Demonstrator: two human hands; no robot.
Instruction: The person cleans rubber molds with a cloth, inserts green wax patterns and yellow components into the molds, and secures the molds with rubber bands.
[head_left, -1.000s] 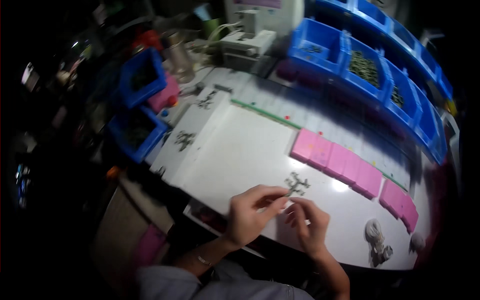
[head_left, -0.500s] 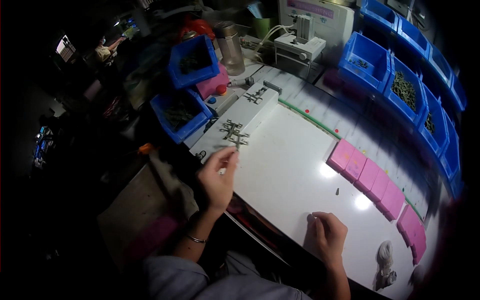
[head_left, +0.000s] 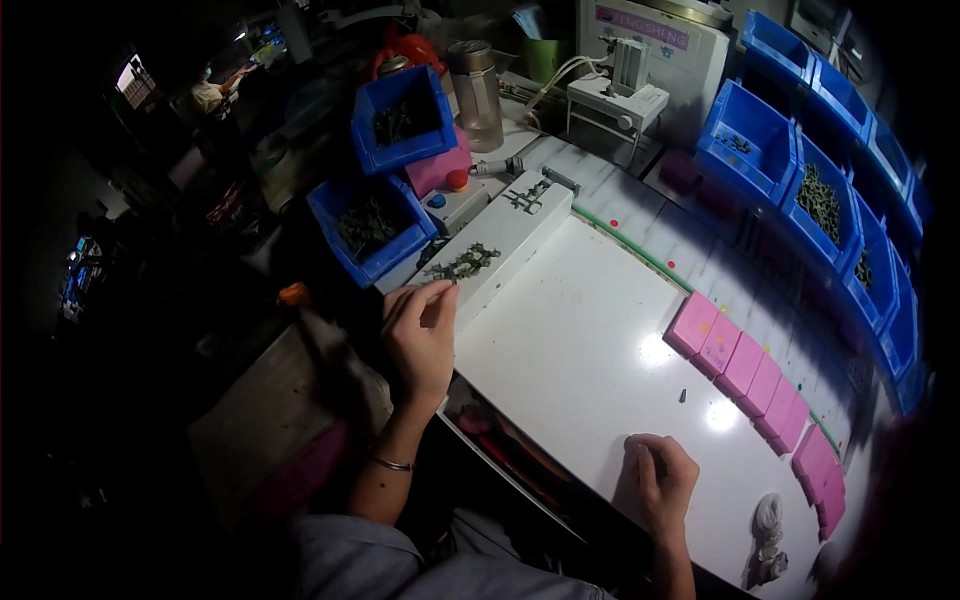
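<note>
The white table (head_left: 590, 340) spreads in front of me, its near edge running from my left down toward my right. Along its far and right edges stand blue bins (head_left: 770, 150) holding small dark parts, and two more blue bins (head_left: 375, 235) sit off its left corner. A pale machine (head_left: 640, 60) stands at the far edge. A curved row of pink blocks (head_left: 745, 365) lies toward the right side of the table, each block touching the next. A narrow white tray (head_left: 500, 235) lies along the left edge, and on it rests a cluster of small greenish parts (head_left: 463, 264).

My left hand (head_left: 420, 335) is at the left edge of the table, just short of that cluster; thumb and forefinger are drawn together, though I cannot tell whether anything is pinched between them. My right hand (head_left: 662, 480) rests on the table near its near edge, fingers curled loosely inward, knuckles up; whether it grips anything I cannot tell. A small grey bundle (head_left: 768, 525) lies near the right corner.
</note>
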